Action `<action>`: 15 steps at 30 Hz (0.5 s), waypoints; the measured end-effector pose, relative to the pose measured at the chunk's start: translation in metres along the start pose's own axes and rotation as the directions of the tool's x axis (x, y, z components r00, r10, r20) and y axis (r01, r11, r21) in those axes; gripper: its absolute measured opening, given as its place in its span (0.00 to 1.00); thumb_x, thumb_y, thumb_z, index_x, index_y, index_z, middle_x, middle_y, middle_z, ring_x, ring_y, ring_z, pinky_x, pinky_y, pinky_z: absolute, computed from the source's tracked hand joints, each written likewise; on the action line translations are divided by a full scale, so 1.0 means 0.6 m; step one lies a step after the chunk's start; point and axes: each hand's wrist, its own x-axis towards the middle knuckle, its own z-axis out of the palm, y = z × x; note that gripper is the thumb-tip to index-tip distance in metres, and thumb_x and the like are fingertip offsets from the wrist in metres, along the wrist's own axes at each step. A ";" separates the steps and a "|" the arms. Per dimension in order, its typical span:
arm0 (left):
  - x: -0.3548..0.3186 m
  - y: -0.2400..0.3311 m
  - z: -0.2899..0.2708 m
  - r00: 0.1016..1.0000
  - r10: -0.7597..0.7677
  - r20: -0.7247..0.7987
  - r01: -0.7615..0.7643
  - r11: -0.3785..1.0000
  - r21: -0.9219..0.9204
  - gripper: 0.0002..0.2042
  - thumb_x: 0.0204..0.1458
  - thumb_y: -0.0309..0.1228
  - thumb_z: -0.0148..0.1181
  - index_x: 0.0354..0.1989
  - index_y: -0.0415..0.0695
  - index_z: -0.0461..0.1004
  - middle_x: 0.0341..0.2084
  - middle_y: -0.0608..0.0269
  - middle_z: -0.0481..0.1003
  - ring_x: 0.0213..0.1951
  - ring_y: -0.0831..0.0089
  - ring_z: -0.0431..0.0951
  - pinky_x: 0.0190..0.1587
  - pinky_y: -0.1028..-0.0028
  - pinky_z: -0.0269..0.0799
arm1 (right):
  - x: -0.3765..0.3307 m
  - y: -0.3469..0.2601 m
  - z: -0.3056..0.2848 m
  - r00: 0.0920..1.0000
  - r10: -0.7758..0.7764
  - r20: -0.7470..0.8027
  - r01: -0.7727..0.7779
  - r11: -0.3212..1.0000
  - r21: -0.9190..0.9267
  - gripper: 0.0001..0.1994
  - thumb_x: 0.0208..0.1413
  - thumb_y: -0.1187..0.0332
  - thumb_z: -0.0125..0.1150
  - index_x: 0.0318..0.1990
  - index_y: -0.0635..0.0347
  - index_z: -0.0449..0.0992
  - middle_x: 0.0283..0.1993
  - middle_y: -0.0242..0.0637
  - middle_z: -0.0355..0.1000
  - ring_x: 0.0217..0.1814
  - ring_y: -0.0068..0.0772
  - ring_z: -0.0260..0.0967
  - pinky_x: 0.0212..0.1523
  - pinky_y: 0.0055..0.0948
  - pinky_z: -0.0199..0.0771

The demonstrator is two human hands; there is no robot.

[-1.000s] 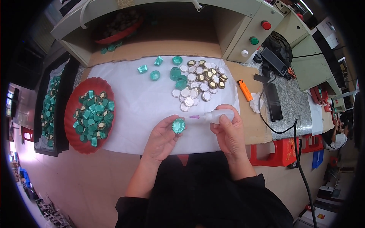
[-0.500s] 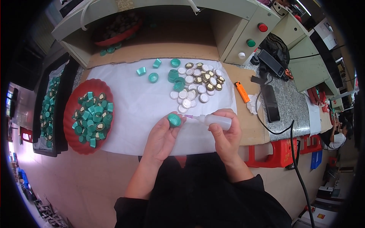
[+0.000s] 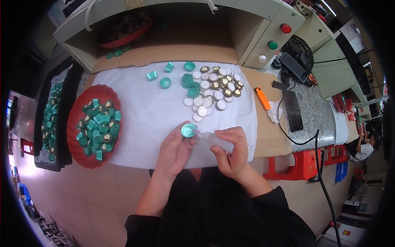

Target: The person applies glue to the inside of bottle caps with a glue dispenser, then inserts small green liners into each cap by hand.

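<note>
My left hand [image 3: 176, 149] pinches a small green fluted cup [image 3: 188, 130] with its hollow side showing. In my right hand [image 3: 233, 151] lies a white squeeze bottle [image 3: 221, 142], tilted to the left. The bottle's thin pinkish needle tip [image 3: 196, 131] reaches to the cup's inside. Beyond my hands, a pile of white-faced round discs [image 3: 205, 99] lies on the white sheet [image 3: 135, 123], some turned to a brown and gold side. Beside the pile are stacked green cups [image 3: 187, 80] and several loose ones, among them one upright cup [image 3: 165, 82].
At left stands a red scalloped bowl [image 3: 75, 152] of green cups, some filled, with a black tray [image 3: 64, 140] of more beyond it. An orange lighter-like object [image 3: 262, 99], a phone [image 3: 292, 111] and a cable [image 3: 302, 143] lie at right. A shelf unit [image 3: 263, 37] closes the back.
My right hand has moved left with the squeeze bottle, bringing its tip from beside the cup to its inside. The cup has tilted so its hollow side shows more.
</note>
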 end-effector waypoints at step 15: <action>0.003 0.000 -0.011 0.999 -0.024 0.040 0.026 0.998 -0.050 0.17 0.53 0.32 0.45 0.48 0.34 0.58 0.38 0.57 0.67 0.39 0.71 0.69 0.42 0.77 0.67 | 0.002 0.010 0.013 1.000 -0.027 0.014 0.027 1.000 0.010 0.16 0.39 0.74 0.61 0.37 0.65 0.63 0.33 0.44 0.66 0.30 0.40 0.62 0.28 0.28 0.64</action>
